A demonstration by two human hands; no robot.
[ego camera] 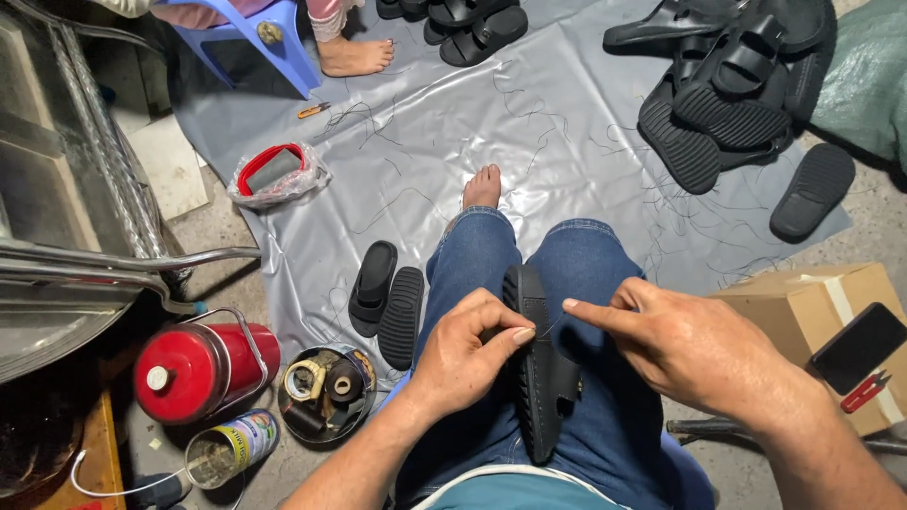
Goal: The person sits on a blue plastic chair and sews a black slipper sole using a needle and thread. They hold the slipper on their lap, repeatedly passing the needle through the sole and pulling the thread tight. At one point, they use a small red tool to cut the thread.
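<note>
A black rubber sandal [543,378] lies on its side on my lap, across my blue jeans. My left hand [463,354] rests against the sandal's edge, thumb and fingers pinched at its rim. My right hand [685,349] hovers just right of it, forefinger and thumb pinched on a thin dark thread [551,328] that runs to the sandal's edge. My bare foot [483,187] rests on a grey plastic sheet [453,123].
Two black sandals [387,302] lie left of my knee. More sandals are piled at top right [727,94] and top centre [468,24]. A red flask [198,370], a tin of thread spools [326,392], a can [231,447] and a cardboard box [822,316] with a phone surround me. Another person's foot [354,57] is by a blue stool.
</note>
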